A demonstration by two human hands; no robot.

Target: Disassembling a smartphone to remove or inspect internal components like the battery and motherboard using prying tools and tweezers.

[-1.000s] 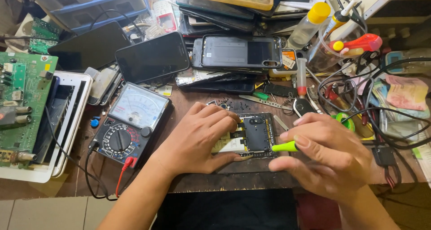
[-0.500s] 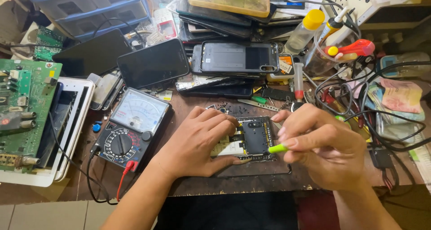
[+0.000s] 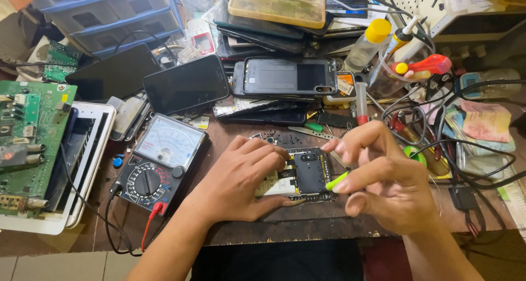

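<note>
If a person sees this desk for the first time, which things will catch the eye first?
At the centre, the left hand presses down an opened phone, while the right hand holds a bright green tool at its edge. To the left lies an analog multimeter; behind, phones are stacked under a yellowish case.

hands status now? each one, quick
Left hand: open, flat, pressing down the phone board.
Right hand: closed on a green tool, tip at the board.

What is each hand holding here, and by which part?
The right hand pinches a thin green tool near its upper end. The left hand presses flat on the opened phone, gripping nothing.
</note>
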